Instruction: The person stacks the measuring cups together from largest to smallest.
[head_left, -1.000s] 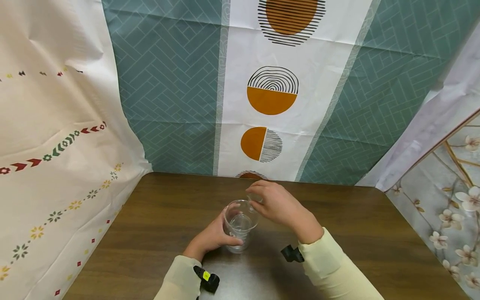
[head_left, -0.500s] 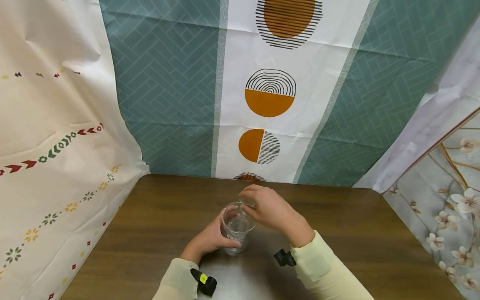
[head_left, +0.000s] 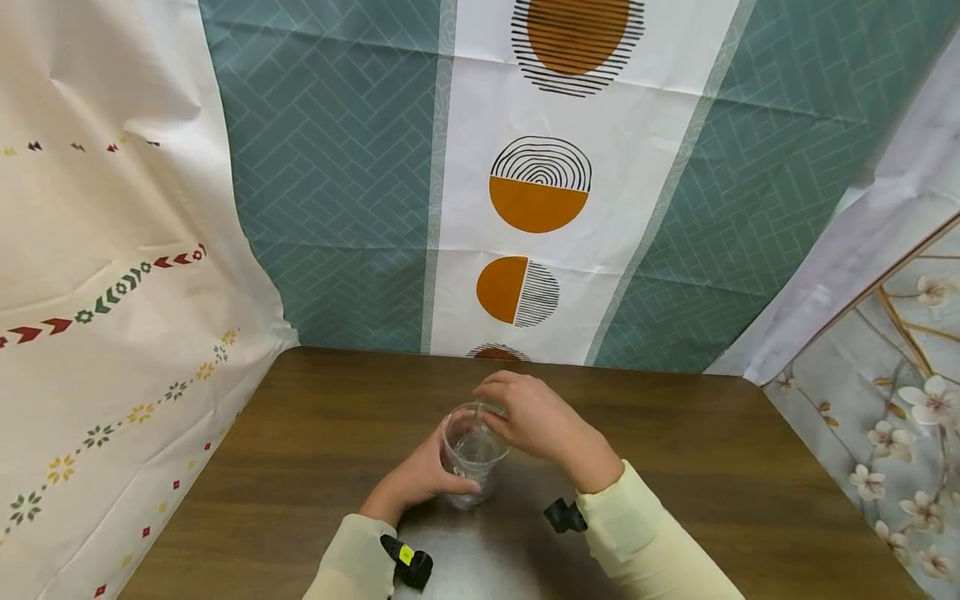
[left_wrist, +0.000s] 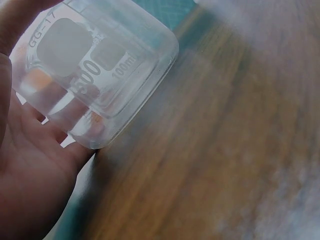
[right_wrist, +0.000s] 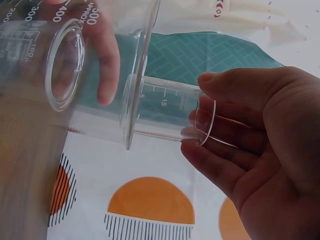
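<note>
My left hand [head_left: 422, 477] grips a large clear measuring beaker [left_wrist: 145, 55] around its side, on the table near the middle. In the left wrist view it bears a 500 mark, and a 100 ml beaker [left_wrist: 107, 85] shows through its wall. That inner beaker's rim [right_wrist: 80, 55] appears well below the large one's mouth in the right wrist view. By its rim my right hand [head_left: 542, 423] holds a small clear beaker [right_wrist: 167, 110] marked 15. Its bottom end is at the large beaker's mouth; fingertips and thumb [right_wrist: 220, 82] pinch the upper edge.
A brown wooden table [head_left: 315, 425] lies under both hands. Behind it hangs a teal and white patterned cloth [head_left: 345, 167]. Cream cloth [head_left: 112, 250] borders the left, floral cloth [head_left: 900, 450] the right. Each wrist bears a black camera [head_left: 412, 567].
My right hand, with the small beaker, has moved left and slightly down over the large beaker's mouth. The left hand keeps its grip, and the head view has shifted a little.
</note>
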